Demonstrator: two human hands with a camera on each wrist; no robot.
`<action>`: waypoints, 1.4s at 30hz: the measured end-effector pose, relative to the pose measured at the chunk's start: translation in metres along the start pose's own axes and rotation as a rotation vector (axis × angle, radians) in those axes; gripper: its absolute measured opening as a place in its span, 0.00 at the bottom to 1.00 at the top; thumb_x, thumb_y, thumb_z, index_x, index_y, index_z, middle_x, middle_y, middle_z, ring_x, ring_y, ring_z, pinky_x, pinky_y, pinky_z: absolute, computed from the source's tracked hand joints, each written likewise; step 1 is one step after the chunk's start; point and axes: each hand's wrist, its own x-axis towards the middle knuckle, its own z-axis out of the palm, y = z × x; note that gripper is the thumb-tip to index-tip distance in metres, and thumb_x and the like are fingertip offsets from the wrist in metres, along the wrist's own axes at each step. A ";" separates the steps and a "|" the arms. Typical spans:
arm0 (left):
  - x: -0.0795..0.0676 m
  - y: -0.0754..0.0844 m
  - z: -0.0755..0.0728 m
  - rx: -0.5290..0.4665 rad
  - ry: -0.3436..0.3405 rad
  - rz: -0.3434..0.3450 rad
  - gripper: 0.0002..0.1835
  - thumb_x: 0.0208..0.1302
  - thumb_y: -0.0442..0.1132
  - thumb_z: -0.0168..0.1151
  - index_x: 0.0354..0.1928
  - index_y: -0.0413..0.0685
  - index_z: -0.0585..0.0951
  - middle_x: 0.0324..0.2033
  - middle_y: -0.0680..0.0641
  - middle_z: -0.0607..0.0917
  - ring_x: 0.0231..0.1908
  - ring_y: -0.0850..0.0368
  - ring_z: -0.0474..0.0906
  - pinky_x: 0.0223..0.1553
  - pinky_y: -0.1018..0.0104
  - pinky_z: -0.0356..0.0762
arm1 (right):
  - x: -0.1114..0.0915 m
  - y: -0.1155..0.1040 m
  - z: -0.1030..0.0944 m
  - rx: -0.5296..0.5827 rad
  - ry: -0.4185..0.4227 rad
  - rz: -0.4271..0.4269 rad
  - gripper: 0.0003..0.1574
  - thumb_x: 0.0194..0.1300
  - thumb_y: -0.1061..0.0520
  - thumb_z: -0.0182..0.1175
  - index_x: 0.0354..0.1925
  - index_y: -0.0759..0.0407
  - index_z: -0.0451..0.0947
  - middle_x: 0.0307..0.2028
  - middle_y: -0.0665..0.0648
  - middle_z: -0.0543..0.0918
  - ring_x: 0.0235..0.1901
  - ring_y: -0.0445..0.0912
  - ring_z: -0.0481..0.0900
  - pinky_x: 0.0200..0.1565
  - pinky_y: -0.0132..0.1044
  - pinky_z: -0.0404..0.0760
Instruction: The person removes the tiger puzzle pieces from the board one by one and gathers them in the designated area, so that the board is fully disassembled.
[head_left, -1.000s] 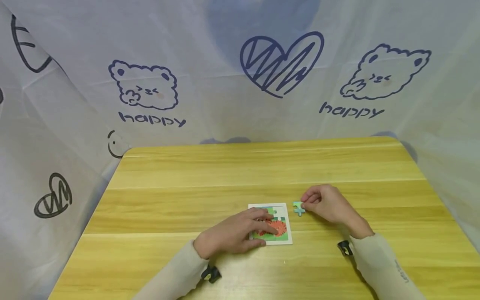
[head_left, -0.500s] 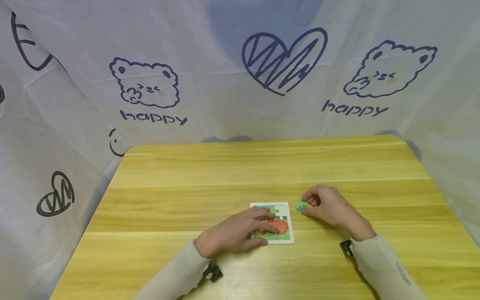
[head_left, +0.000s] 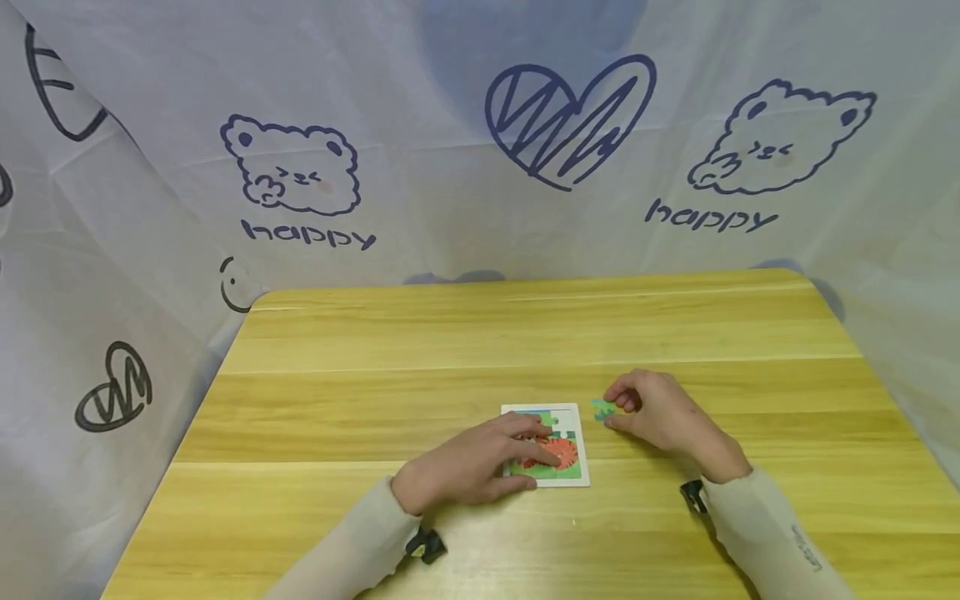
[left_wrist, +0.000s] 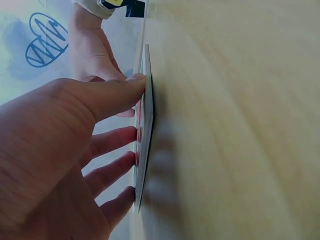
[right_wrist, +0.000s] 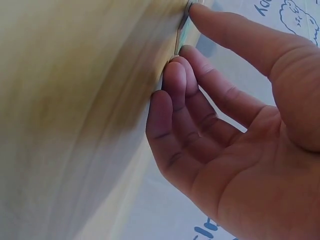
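A small square jigsaw puzzle with a white frame [head_left: 562,484] lies flat on the wooden table, its picture an orange striped animal on green. White backing shows in a gap at its upper right corner. My left hand [head_left: 480,458] rests over the left half with fingers stretched out, hiding part of the picture; in the left wrist view the thumb [left_wrist: 120,95] touches the frame's near edge. Just right of the puzzle, my right hand [head_left: 663,412] pinches a green and blue jigsaw piece [head_left: 602,409] between thumb and forefinger, low at the tabletop.
The wooden table [head_left: 360,342] stretches out on all sides of the puzzle. A pale cloth [head_left: 442,208] with drawn bears and hearts hangs behind and beside it. Black wrist cameras [head_left: 426,546] sit on both forearms.
The jigsaw piece has turned in my right hand's fingers, and its downward tab no longer points the same way. My left hand stays on the puzzle. The head view has shifted slightly.
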 end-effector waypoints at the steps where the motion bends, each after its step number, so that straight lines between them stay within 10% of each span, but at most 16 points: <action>1: 0.000 0.000 0.000 -0.001 -0.001 -0.002 0.21 0.78 0.47 0.69 0.70 0.61 0.84 0.77 0.47 0.77 0.80 0.50 0.68 0.85 0.52 0.64 | 0.000 0.000 0.000 -0.002 0.000 -0.001 0.13 0.66 0.59 0.78 0.47 0.61 0.87 0.38 0.53 0.85 0.38 0.44 0.78 0.40 0.31 0.80; 18: 0.001 0.001 0.001 0.003 -0.003 -0.023 0.21 0.78 0.47 0.69 0.69 0.62 0.85 0.76 0.49 0.77 0.79 0.52 0.69 0.83 0.54 0.67 | -0.013 -0.039 0.013 -0.072 -0.054 -0.139 0.11 0.66 0.55 0.80 0.44 0.54 0.88 0.41 0.50 0.88 0.41 0.42 0.83 0.46 0.39 0.85; 42: 0.003 0.005 -0.001 0.002 -0.002 -0.024 0.17 0.77 0.47 0.70 0.63 0.56 0.89 0.71 0.48 0.80 0.74 0.52 0.74 0.80 0.58 0.71 | -0.015 -0.054 0.034 -0.151 -0.087 -0.068 0.18 0.64 0.58 0.80 0.48 0.56 0.84 0.42 0.49 0.80 0.40 0.43 0.74 0.45 0.38 0.79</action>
